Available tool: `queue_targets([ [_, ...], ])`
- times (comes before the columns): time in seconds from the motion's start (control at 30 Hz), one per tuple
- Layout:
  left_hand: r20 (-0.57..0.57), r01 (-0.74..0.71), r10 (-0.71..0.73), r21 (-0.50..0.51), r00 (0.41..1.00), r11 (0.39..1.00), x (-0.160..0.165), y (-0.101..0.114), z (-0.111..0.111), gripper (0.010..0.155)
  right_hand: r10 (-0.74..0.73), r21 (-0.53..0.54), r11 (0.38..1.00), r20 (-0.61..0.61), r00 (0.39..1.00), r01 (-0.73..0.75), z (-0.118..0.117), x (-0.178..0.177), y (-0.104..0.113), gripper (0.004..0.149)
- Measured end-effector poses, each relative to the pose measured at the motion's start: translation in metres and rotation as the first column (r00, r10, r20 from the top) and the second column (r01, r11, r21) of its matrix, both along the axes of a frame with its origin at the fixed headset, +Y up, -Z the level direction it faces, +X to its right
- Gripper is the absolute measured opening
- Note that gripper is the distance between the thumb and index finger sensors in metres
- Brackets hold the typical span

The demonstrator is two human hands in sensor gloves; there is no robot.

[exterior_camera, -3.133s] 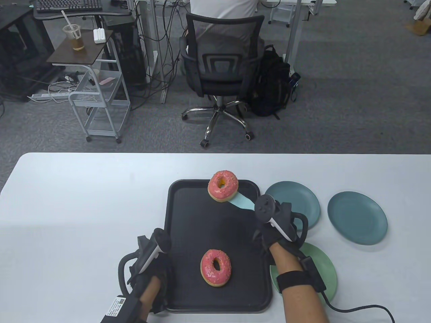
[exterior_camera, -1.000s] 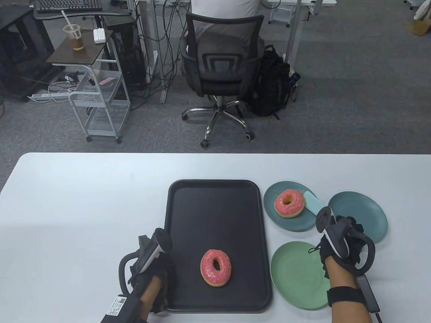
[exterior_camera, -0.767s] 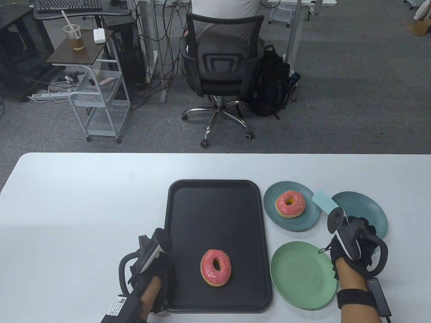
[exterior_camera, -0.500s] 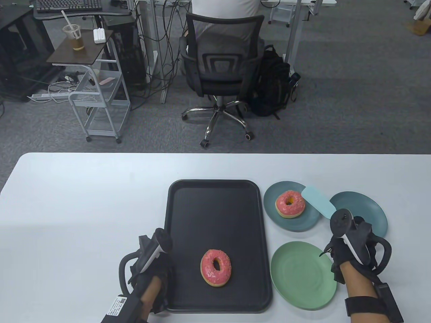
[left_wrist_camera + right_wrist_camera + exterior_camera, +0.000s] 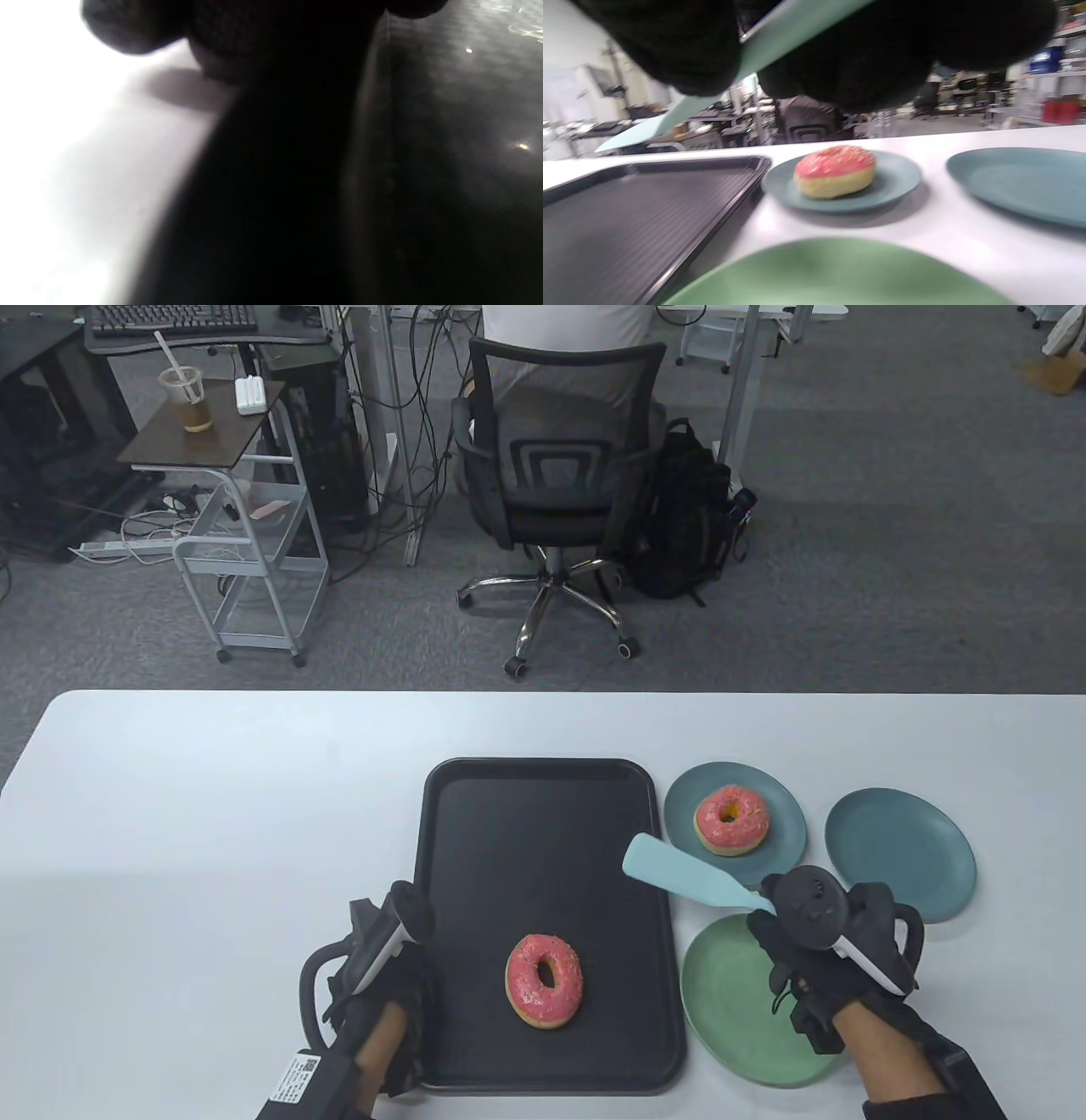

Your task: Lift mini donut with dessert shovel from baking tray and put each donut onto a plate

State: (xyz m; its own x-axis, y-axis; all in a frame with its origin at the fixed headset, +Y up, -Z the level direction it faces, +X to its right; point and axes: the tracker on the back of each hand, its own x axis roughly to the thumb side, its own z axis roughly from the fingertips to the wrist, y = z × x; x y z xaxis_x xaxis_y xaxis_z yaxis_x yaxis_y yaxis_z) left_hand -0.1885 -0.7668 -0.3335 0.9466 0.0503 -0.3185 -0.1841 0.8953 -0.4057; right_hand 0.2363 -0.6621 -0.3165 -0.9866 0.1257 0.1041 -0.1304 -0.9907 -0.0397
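One pink-iced donut (image 5: 545, 982) lies near the front of the black baking tray (image 5: 526, 806). A second donut (image 5: 731, 819) (image 5: 835, 170) sits on the nearer teal plate (image 5: 780, 848) (image 5: 899, 178). My right hand (image 5: 768, 929) grips the handle of the light-blue dessert shovel (image 5: 679, 874) (image 5: 712, 93). The shovel's empty blade points left over the tray's right rim. My left hand (image 5: 382, 993) holds the tray's left rim. Its fingers (image 5: 135, 25) show dark and blurred in the left wrist view.
An empty green plate (image 5: 730, 1010) (image 5: 840, 275) lies under my right hand, just right of the tray. An empty teal plate (image 5: 899, 854) (image 5: 1022, 182) lies further right. Beyond the table's far edge stands an office chair (image 5: 560, 475) with a person seated.
The right hand carried a donut on the shovel from the tray to the teal plate and left it there. It then drew back and swung the empty blade left towards the tray.
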Motion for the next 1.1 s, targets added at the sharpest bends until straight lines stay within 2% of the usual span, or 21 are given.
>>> queue_targets([
  [0.13, 0.001, 0.001, -0.001, -0.001, 1.000, 1.000, 0.000, 0.000, 0.000, 0.069, 0.083, -0.114, 0.989, -0.125, 0.989, -0.098, 0.006, -0.018, -0.020, 0.057],
  [0.27, 0.003, 0.002, -0.002, -0.005, 1.000, 1.000, 0.000, 0.000, 0.000, 0.069, 0.190, -0.139, 0.967, -0.170, 0.967, -0.215, 0.009, -0.025, -0.036, 0.057],
  [0.4, 0.004, 0.000, 0.000, -0.009, 1.000, 1.000, 0.000, 0.000, 0.000, 0.069, 0.113, -0.215, 0.964, -0.191, 0.975, -0.154, 0.008, -0.026, -0.047, 0.057],
  [1.1, 0.017, 0.024, -0.024, -0.034, 1.000, 0.999, 0.003, -0.001, 0.001, 0.073, 0.103, -0.191, 0.968, -0.279, 0.955, -0.161, 0.003, -0.077, -0.059, 0.056],
])
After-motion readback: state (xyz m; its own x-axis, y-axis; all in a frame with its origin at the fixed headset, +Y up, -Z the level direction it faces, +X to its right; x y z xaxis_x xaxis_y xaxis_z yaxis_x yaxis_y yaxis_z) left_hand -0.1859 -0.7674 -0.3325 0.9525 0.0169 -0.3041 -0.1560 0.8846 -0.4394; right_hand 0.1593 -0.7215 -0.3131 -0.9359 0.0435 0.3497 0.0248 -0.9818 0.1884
